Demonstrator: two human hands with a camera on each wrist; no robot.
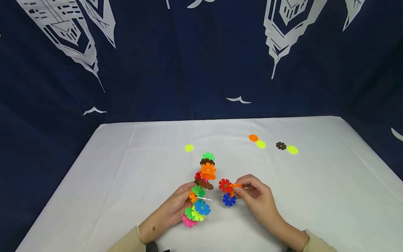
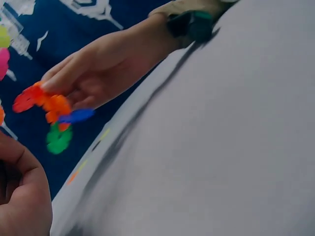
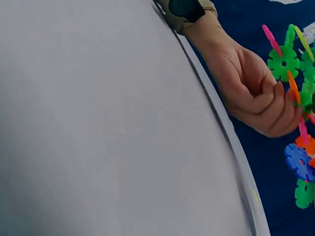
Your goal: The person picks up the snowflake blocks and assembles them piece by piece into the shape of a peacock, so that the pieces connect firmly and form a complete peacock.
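Several colourful notched snowflake discs are joined into a long, bent chain (image 1: 199, 191), which my left hand (image 1: 174, 208) grips near its middle over the table. Its upper end is green, brown and orange; pink, green, yellow and blue discs hang at the lower end. To the right, my right hand (image 1: 259, 196) pinches a smaller cluster of discs (image 1: 225, 185) between thumb and fingertips. That cluster has red, orange and blue pieces, and a green disc (image 2: 59, 139) shows below it in the left wrist view. A narrow gap separates cluster and chain in the head view.
Loose discs lie on the white-covered table (image 1: 315, 185) beyond my hands: a lone yellow disc (image 1: 189, 148), an orange disc (image 1: 253, 138) beside another yellow one, and a dark brown disc (image 1: 281, 146) beside a third yellow one. A dark blue patterned curtain (image 1: 189, 70) hangs behind.
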